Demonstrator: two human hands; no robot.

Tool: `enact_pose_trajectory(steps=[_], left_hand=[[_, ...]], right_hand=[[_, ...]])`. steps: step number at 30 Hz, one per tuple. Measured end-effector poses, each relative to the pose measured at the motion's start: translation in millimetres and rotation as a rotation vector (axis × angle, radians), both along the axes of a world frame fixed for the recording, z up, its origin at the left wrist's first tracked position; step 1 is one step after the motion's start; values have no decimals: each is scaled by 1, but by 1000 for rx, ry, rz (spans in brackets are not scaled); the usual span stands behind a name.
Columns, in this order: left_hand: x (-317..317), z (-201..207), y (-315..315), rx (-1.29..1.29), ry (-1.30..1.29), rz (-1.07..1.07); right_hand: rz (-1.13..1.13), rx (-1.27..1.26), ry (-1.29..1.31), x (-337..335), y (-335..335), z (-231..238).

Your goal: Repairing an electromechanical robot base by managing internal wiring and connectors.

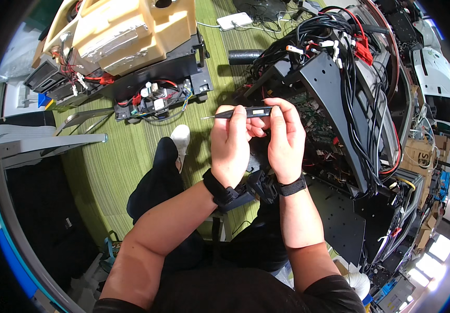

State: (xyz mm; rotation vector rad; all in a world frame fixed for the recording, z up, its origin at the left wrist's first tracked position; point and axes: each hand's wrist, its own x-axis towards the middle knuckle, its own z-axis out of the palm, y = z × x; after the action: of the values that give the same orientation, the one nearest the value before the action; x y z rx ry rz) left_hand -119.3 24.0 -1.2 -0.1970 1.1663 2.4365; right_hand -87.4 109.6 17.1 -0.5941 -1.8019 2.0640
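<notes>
1. While the head view shows the left hand [228,151] and right hand [286,142] close together, both pinch a slim black pen-shaped tool [257,111] in front of the body.
2. Its thin silver tip points left, seemingly touching no part.
3. Beside the right hand, an angular black metal frame [327,86] stands open, green circuit boards [316,119] bare; work there looks unfinished, though completed steps cannot be told.
</notes>
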Motion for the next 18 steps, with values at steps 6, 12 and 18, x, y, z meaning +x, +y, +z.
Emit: enact_pose_trajectory(steps=[6,12,18], left_hand=[[0,-2,0,-23,14,-5],[1,0,2,-37,9,12],[1,0,0,-31,24,14]], right_hand=[[24,76,2,2,2,-4],[25,41,2,3,6,-8],[42,27,28,2,2,-6]])
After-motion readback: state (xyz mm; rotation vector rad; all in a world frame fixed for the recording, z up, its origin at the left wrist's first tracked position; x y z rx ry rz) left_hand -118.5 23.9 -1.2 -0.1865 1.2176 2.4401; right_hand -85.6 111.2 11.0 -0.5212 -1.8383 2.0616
